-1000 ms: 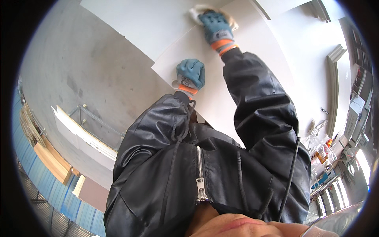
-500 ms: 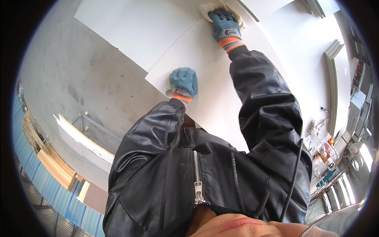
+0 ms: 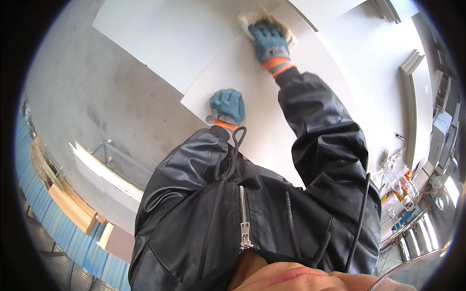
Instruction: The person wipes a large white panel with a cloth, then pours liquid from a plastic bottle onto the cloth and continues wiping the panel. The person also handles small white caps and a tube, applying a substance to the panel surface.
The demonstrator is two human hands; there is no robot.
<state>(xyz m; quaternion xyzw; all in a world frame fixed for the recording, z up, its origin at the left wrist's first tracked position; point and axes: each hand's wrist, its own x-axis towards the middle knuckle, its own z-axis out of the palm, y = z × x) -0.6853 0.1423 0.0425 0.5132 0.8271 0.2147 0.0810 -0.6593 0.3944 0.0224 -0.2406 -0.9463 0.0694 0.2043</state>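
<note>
My right hand, in a blue-grey work glove with an orange cuff, is closed over a whitish cloth and presses it on a large white panel. The cloth's edges stick out past the fingers, partly blurred. Closer to my body, my left hand, gloved alike, rests in a fist on the same panel near its left edge. A small, rounded white thing peeks out beside the left wrist; the fist hides most of it, and its kind cannot be made out.
Another white sheet lies at the far left, above a grey floor. Stacked white strips stand at the right, near a small dark pen-like object. Boards on a metal rack and wooden planks are at lower left.
My right hand and the cloth have slid a little nearer and to the left over the panel. My left fist has barely shifted. A jacket drawcord loop now shows near the left wrist.
</note>
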